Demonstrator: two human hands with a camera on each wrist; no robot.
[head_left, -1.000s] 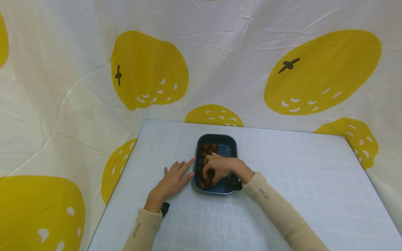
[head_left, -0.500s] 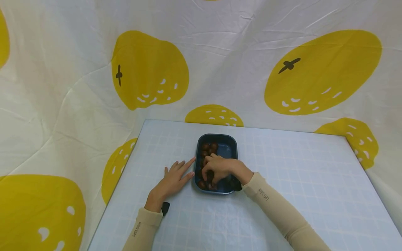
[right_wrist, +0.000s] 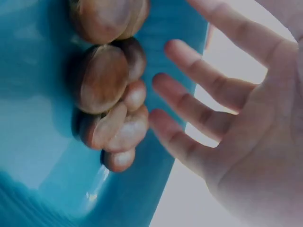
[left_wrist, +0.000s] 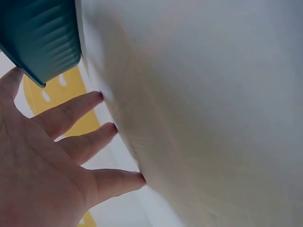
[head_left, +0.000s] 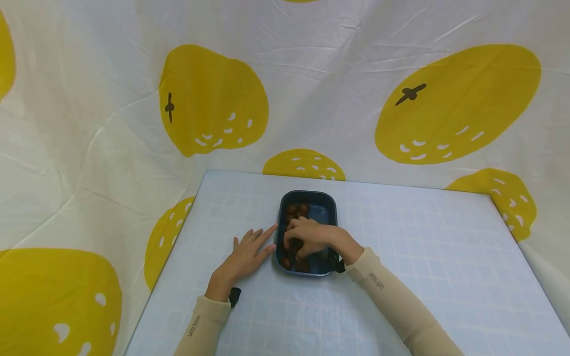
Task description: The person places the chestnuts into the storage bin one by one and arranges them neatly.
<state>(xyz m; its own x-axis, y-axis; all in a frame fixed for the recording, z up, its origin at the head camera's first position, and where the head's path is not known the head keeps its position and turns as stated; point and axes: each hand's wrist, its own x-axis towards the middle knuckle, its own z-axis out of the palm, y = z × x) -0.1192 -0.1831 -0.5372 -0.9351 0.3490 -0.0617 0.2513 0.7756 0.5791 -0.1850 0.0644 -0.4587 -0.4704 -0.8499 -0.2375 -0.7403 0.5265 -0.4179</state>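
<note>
Several brown chestnuts (head_left: 291, 208) lie along the left side of a dark blue tray (head_left: 321, 215). Over the tray's near half, my right hand (head_left: 309, 235) reaches down with bent fingers, its thumb and forefinger close around the nearer nuts. The right wrist view shows its other fingers (right_wrist: 203, 113) spread beside the heap of chestnuts (right_wrist: 104, 78); the thumb and forefinger tip are out of that frame, so I cannot tell whether they pinch a nut. Fingers outstretched, my left hand (head_left: 242, 257) lies on the table, one fingertip against the tray wall (left_wrist: 47, 42).
The tray stands on a pale blue checked tabletop (head_left: 427, 247). Behind it hangs a white cloth (head_left: 311, 89) printed with big yellow fruit. The inside of the tray's right half shows bare blue floor at the far end.
My right hand's thumb has drawn slightly back from the near end of the tray, and a chestnut there now shows below it. The left hand has stayed put.
</note>
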